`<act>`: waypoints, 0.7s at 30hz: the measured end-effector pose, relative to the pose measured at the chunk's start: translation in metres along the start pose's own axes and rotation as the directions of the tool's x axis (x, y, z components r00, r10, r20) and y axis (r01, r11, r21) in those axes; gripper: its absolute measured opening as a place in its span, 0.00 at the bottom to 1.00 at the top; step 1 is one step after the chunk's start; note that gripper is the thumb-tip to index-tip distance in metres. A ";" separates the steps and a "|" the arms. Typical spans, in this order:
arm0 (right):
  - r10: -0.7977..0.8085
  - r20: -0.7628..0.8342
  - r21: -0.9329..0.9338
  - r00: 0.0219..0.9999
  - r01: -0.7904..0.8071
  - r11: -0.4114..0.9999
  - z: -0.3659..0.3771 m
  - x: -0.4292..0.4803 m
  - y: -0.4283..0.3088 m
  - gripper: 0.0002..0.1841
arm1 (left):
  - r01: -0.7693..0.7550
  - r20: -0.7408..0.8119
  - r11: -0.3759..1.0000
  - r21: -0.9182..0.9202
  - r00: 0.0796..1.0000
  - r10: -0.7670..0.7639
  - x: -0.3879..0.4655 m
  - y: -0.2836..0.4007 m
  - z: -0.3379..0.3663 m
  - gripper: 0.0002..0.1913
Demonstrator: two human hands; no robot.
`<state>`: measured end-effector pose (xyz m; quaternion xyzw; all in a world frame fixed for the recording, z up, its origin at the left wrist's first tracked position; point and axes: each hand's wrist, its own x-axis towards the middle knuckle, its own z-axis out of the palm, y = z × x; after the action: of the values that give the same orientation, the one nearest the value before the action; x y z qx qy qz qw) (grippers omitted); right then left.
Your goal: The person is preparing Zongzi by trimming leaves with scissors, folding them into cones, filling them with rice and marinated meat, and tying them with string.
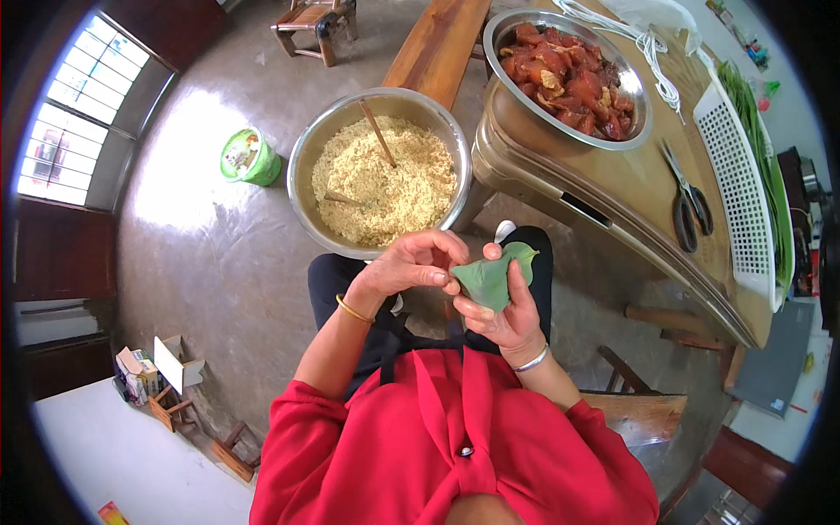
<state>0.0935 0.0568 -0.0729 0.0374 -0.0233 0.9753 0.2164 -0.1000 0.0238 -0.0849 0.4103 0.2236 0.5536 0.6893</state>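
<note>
My right hand, with a silver bangle at its wrist, grips a green leaf folded into a pointed parcel. At the parcel's left edge are the thumb and fingertips of my left hand, which wears a gold bangle. What lies inside the leaf is hidden. Just beyond my left hand stands a large metal basin of yellowish grains, probably rice. Two wooden stick-like handles poke out of the grains, their lower ends buried.
On the table to the right are a metal bowl of reddish meat chunks, white string, scissors and a white basket of long green leaves. A wooden bench extends behind the basin. A green bucket stands left.
</note>
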 end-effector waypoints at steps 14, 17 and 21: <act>0.148 -0.457 -0.615 0.877 -0.432 0.660 -0.014 -0.006 0.009 0.15 | 0.340 -0.038 0.664 0.666 0.904 -0.426 0.040 0.022 0.022 0.17; 0.090 -0.507 -0.637 0.857 -0.443 0.631 -0.016 -0.006 0.014 0.14 | 0.232 -0.110 0.576 0.784 0.965 -0.239 0.048 0.007 0.031 0.11; 0.106 -0.469 -0.608 0.877 -0.408 0.681 -0.022 -0.012 0.021 0.13 | 0.250 -0.218 0.592 0.767 0.968 -0.127 0.051 -0.004 0.043 0.10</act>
<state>0.0938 0.0346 -0.0960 -0.2481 -0.3458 0.9020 0.0720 -0.0501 0.0577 -0.0565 0.6052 0.5338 0.3500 0.4757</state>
